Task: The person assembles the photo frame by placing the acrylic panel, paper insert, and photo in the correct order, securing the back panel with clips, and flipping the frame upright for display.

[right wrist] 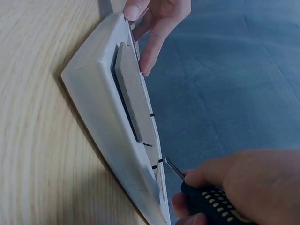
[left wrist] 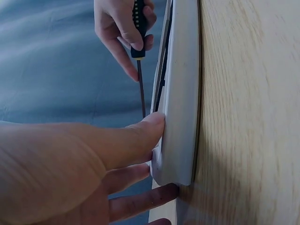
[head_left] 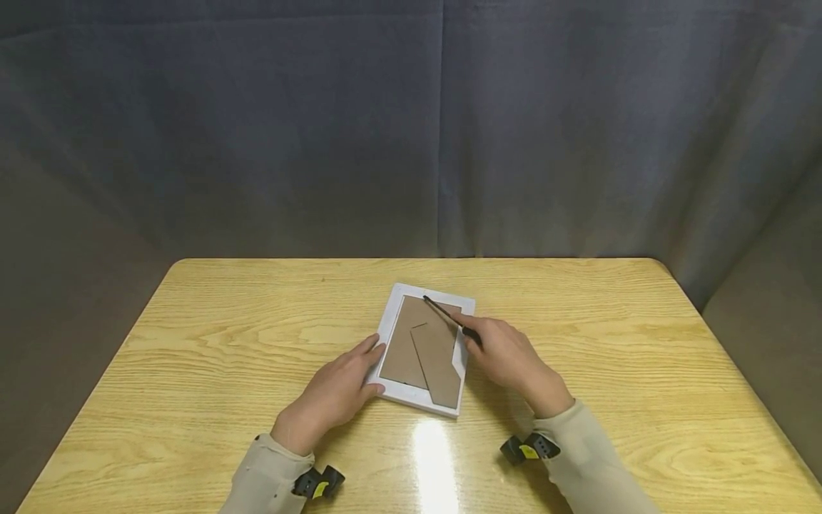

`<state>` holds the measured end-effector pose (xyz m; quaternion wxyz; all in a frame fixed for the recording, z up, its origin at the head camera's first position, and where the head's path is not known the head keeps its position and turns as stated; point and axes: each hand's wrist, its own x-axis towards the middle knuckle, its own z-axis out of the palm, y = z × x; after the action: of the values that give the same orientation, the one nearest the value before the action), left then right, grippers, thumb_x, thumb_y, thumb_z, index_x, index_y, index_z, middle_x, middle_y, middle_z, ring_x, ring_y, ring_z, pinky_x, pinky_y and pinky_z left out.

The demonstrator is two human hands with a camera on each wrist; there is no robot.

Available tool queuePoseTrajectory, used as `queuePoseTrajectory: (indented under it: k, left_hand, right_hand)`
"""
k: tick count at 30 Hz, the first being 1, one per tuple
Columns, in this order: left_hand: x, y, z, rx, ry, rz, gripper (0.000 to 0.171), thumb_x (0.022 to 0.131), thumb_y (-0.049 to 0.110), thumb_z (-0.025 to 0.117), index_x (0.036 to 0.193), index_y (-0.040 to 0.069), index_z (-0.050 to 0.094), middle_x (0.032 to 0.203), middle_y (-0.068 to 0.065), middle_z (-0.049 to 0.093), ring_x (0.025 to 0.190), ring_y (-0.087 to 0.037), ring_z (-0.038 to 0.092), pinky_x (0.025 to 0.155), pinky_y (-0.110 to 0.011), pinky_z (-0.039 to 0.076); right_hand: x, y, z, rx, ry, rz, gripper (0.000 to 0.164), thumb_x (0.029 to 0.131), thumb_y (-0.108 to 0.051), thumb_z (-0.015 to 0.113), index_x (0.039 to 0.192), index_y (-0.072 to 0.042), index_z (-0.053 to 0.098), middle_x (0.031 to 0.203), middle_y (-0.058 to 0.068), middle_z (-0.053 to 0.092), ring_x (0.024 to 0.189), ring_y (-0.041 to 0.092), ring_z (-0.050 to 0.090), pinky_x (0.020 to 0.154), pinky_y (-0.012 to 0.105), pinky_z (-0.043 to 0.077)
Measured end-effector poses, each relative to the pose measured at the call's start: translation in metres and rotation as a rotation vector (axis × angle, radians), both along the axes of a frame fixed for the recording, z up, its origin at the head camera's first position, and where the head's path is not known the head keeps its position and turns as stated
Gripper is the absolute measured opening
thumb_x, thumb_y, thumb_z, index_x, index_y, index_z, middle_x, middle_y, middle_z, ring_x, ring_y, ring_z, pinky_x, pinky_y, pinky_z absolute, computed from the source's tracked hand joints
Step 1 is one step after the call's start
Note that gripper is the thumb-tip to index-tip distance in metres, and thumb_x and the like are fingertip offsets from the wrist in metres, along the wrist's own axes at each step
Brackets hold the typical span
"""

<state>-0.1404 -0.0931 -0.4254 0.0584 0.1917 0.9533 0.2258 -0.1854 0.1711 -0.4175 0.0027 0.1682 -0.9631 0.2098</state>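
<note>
A white picture frame (head_left: 389, 314) lies face down on the table, slightly turned. Its brown backing board (head_left: 401, 350) and fold-out stand (head_left: 443, 371) face up. My left hand (head_left: 337, 389) grips the frame's near left corner, thumb on the near edge and fingers along the left side. In my right hand (head_left: 510, 357) is a screwdriver (head_left: 443, 310) with a black handle (right wrist: 211, 204). The shaft slants across the backing to the frame's far edge. In the right wrist view, the tip appears close to a small black tab (right wrist: 161, 161) on the frame's back.
The wooden table (head_left: 225, 343) has a bright reflection near its front. Dark grey curtains (head_left: 289, 143) hang behind it and at both sides. Black wrist cameras (head_left: 319, 483) sit at both cuffs.
</note>
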Motion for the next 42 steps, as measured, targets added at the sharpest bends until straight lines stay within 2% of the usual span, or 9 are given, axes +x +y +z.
queuePoseTrajectory:
  k: [5, 11, 20, 28, 30, 38, 42]
  left_hand:
    - [0.0002, -0.0003, -0.0001, -0.009, 0.005, -0.010, 0.065, 0.086, 0.026, 0.065, 0.142, 0.004, 0.043, 0.153, -0.013, 0.031, 0.130, -0.035, 0.040, 0.103, -0.049, 0.035]
    - [-0.0002, -0.0006, -0.0011, -0.027, 0.005, -0.019, 0.065, 0.086, 0.028, 0.064, 0.143, 0.004, 0.042, 0.153, -0.013, 0.030, 0.130, -0.035, 0.040, 0.103, -0.049, 0.035]
    - [0.0001, 0.0002, -0.0015, -0.018, 0.016, -0.021, 0.065, 0.085, 0.029, 0.065, 0.142, 0.003, 0.044, 0.153, -0.014, 0.030, 0.131, -0.036, 0.039, 0.103, -0.049, 0.035]
    - [0.0002, -0.0004, -0.0002, -0.021, 0.022, -0.013, 0.065, 0.085, 0.027, 0.065, 0.141, 0.002, 0.045, 0.152, -0.014, 0.031, 0.132, -0.035, 0.039, 0.102, -0.050, 0.036]
    - [0.0002, -0.0004, 0.0000, -0.021, 0.026, -0.014, 0.064, 0.085, 0.027, 0.065, 0.140, 0.001, 0.045, 0.152, -0.015, 0.032, 0.132, -0.035, 0.038, 0.102, -0.049, 0.036]
    - [0.0005, 0.0001, -0.0010, -0.021, 0.030, -0.018, 0.064, 0.085, 0.027, 0.065, 0.140, 0.001, 0.045, 0.152, -0.016, 0.032, 0.129, -0.037, 0.042, 0.100, -0.050, 0.038]
    - [0.0002, 0.0003, -0.0017, -0.023, 0.030, -0.018, 0.064, 0.085, 0.028, 0.065, 0.140, 0.002, 0.045, 0.152, -0.015, 0.031, 0.129, -0.036, 0.042, 0.100, -0.050, 0.038]
  right_hand:
    - [-0.0001, 0.0005, -0.0014, 0.010, -0.009, 0.004, 0.043, 0.093, -0.018, 0.052, 0.136, -0.018, 0.055, 0.100, 0.004, 0.061, 0.056, 0.015, 0.042, 0.048, 0.031, 0.036]
    - [-0.0003, -0.0005, -0.0009, 0.006, -0.032, 0.013, 0.042, 0.094, -0.015, 0.050, 0.135, -0.015, 0.055, 0.083, 0.006, 0.058, 0.052, 0.014, 0.040, 0.047, 0.030, 0.037]
    - [0.0027, -0.0030, 0.0008, -0.014, -0.075, 0.028, 0.043, 0.094, -0.011, 0.047, 0.136, -0.010, 0.053, 0.073, 0.008, 0.054, 0.049, 0.013, 0.038, 0.047, 0.029, 0.037]
    - [0.0042, -0.0049, 0.0014, -0.001, -0.056, 0.030, 0.042, 0.092, -0.010, 0.050, 0.134, -0.010, 0.056, 0.104, 0.010, 0.063, 0.053, 0.014, 0.040, 0.048, 0.030, 0.036]
    - [0.0043, -0.0053, 0.0013, 0.002, -0.055, 0.030, 0.042, 0.092, -0.009, 0.050, 0.134, -0.010, 0.056, 0.107, 0.010, 0.064, 0.054, 0.014, 0.041, 0.048, 0.029, 0.036]
    - [0.0050, -0.0057, 0.0005, 0.014, -0.065, 0.018, 0.044, 0.091, -0.008, 0.052, 0.135, -0.013, 0.056, 0.105, 0.009, 0.063, 0.053, 0.014, 0.041, 0.046, 0.029, 0.037]
    - [0.0061, -0.0067, -0.0005, 0.046, -0.030, 0.020, 0.046, 0.090, -0.008, 0.054, 0.135, -0.014, 0.055, 0.107, 0.010, 0.065, 0.061, 0.016, 0.047, 0.048, 0.030, 0.039]
